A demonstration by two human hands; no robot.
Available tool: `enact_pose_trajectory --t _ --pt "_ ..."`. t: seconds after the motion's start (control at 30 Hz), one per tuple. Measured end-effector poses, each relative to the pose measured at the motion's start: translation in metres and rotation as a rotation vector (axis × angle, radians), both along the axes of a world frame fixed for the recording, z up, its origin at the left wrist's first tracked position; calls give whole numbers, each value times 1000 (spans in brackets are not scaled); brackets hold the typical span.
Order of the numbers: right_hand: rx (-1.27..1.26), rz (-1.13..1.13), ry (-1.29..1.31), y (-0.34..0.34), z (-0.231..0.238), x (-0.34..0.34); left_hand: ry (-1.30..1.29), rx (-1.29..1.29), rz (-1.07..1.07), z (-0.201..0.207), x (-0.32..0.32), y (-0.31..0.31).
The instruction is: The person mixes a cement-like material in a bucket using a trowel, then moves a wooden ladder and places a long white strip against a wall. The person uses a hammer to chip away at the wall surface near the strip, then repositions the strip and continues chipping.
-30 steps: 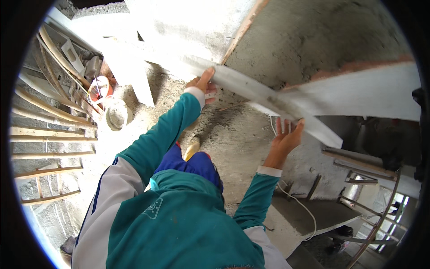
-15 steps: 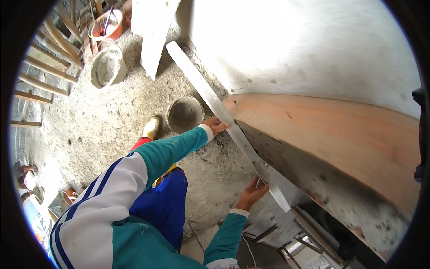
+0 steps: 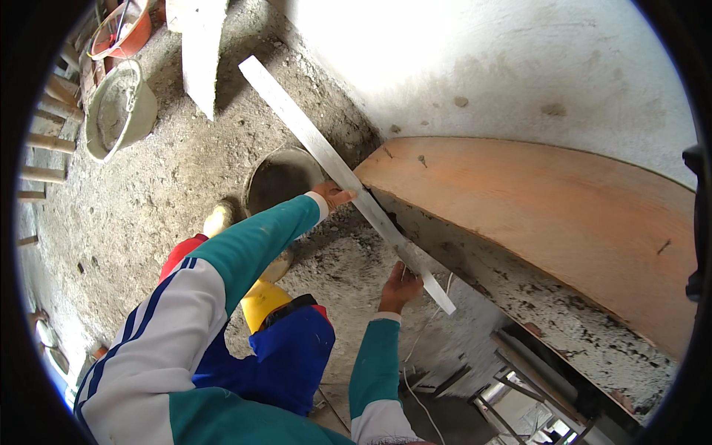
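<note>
A long, flat silvery metal straightedge (image 3: 297, 122) slants across the middle, beside the near end of an orange-brown wooden board (image 3: 519, 193). My left hand (image 3: 334, 194) grips it near its middle, thumb on the upper face. Lower down, close to its near end, my right hand (image 3: 401, 288) holds its edge, with the fingers partly hidden beneath. Between the hands, the bar lies close along the rough mortared side (image 3: 475, 256) under the board. Beyond my left hand stands a round bucket (image 3: 285, 178), dark inside and partly covered by my forearm.
A mortar-crusted pail (image 3: 122, 111) and an orange basin (image 3: 122, 33) stand at the far left, near several wooden poles (image 3: 52, 141). A pale panel (image 3: 200, 59) leans at the back. Nails stick out of the board. A white cable (image 3: 415, 393) hangs by my right arm.
The view has shifted, so the pail, basin and bar appear farther left. Both hands keep hold of the straightedge. More of my yellow boot shows.
</note>
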State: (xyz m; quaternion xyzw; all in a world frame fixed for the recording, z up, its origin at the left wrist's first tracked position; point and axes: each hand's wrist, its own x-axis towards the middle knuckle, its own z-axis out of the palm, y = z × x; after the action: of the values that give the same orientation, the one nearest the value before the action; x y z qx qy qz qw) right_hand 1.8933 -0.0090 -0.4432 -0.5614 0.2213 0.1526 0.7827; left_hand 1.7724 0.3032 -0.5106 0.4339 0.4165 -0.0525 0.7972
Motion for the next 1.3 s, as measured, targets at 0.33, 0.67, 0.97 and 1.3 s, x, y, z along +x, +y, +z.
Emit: enact_pose_trajectory --t 0.33,0.67,0.97,1.3 --pt "55 -1 47 8 -100 6 -3 -157 19 -46 6 8" --pt "109 -71 76 13 -125 6 -8 -222 51 -46 12 15" --pt "122 -144 44 2 -55 0 26 -334 156 48 5 16" --pt "102 -108 -89 -10 368 -9 -83 -285 80 462 -5 13"
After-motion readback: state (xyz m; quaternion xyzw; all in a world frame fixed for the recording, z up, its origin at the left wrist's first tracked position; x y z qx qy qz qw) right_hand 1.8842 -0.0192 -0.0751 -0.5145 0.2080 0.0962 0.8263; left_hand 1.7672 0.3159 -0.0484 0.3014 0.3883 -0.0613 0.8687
